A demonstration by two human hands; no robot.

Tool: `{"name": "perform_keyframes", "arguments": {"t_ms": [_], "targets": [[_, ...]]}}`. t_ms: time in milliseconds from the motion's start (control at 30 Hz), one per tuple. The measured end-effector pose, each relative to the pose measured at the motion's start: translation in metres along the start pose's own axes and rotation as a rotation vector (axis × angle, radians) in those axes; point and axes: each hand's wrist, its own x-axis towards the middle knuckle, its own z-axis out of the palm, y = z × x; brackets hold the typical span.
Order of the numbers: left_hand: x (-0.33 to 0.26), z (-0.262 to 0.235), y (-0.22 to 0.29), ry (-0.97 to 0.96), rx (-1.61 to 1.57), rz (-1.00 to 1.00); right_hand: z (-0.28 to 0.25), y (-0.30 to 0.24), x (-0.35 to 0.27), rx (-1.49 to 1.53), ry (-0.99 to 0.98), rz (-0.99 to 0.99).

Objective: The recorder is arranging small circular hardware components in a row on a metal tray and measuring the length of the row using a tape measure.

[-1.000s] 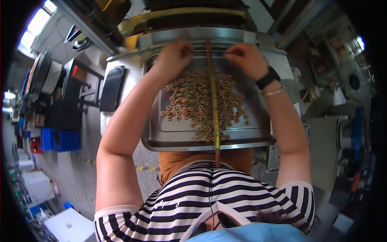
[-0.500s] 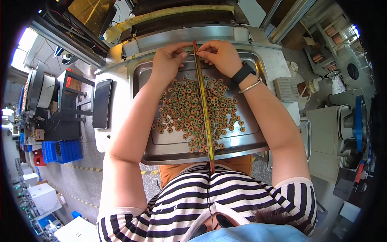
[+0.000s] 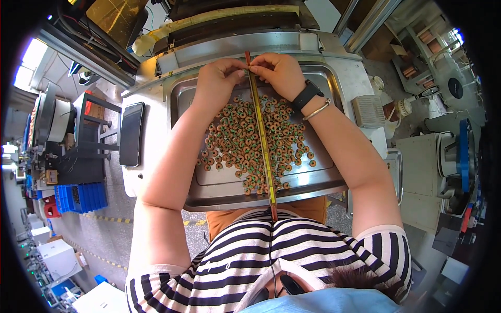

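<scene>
There they were on my feed: the left hand (image 3: 216, 81) and right hand (image 3: 282, 74), fingertips close together at the far end of the long yellow strip (image 3: 262, 135), thumb and forefinger near each other on both! Whether either pinch had hold of anything, I couldn't tell. From the grip, the strip ran bodyward over the steel tray (image 3: 214, 180), green-and-brown rings (image 3: 229, 138) heaped just nearer than the fingers. Left of the grip lay a dark phone (image 3: 132, 133).

Bright light enters from a window (image 3: 32, 56) at far left, with white glare on the metal tray (image 3: 309, 180) and a washed-out bench (image 3: 156, 109). The centre appears sharp; fisheye distortion bends straight edges toward black corners.
</scene>
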Motion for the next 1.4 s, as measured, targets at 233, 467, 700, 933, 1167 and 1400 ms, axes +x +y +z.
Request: {"name": "perform_keyframes", "arguments": {"t_ms": [233, 467, 700, 933, 1167, 1400], "targets": [[0.001, -0.001, 0.0, 0.012, -0.034, 0.089, -0.015, -0.027, -0.006, -0.173, -0.019, -0.13], [0.003, 0.004, -0.002, -0.029, -0.257, -0.016, -0.02, -0.032, -0.008, -0.111, -0.162, -0.031], [0.002, 0.002, -0.003, -0.042, 0.626, 0.576, -0.018, -0.021, -0.012, -0.22, -0.19, 0.022], [0.005, 0.0, 0.001, -0.068, 0.643, 0.597, -0.014, -0.025, -0.014, -0.149, -0.152, 0.013], [0.007, 0.0, 0.002, -0.088, 0.61, 0.573, -0.005, -0.021, -0.008, -0.524, -0.021, -0.198], [0.006, -0.018, 0.014, -0.022, 0.616, 0.203, -0.028, -0.039, -0.015, -0.527, -0.103, -0.079]]}}
